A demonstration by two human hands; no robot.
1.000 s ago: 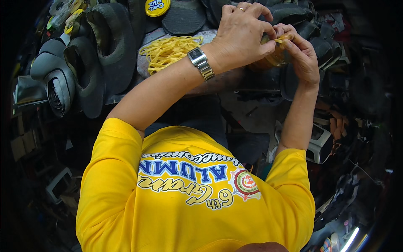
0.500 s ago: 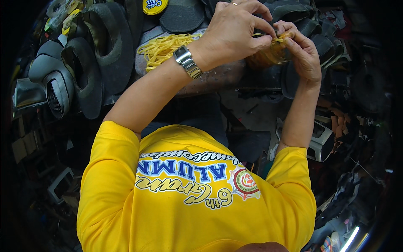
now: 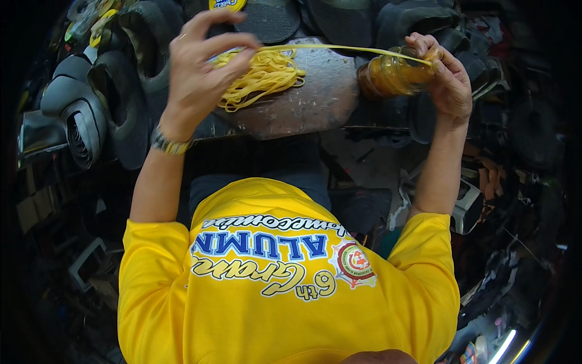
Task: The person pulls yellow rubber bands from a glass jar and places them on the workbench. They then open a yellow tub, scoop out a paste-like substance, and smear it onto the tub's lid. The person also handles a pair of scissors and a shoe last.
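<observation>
A flat yellow strip (image 3: pixel 339 47) stretches nearly straight across the work surface between my two hands. At the left, my left hand (image 3: pixel 206 67) has its thumb and forefinger closed around one end of the strip, its other fingers raised. My right hand (image 3: pixel 448 79) pinches the other end at the mouth of a glass jar (image 3: pixel 391 76). The jar leans toward that hand and holds an orange-brown substance; my right fingers partly cover its mouth. Below my left fingers lies a loose pile of similar yellow strips (image 3: pixel 264 79).
A worn slab (image 3: pixel 321 97) lies under the pile. Dark sole-shaped pieces (image 3: pixel 127 103) crowd the left side, with more along the back. A grey rolled sheet (image 3: pixel 79 136) sits at far left. A round yellow lid (image 3: pixel 227 5) lies at the back.
My left hand has moved left, away from my right hand, and the strip is now drawn out between them. More of the jar and the slab shows.
</observation>
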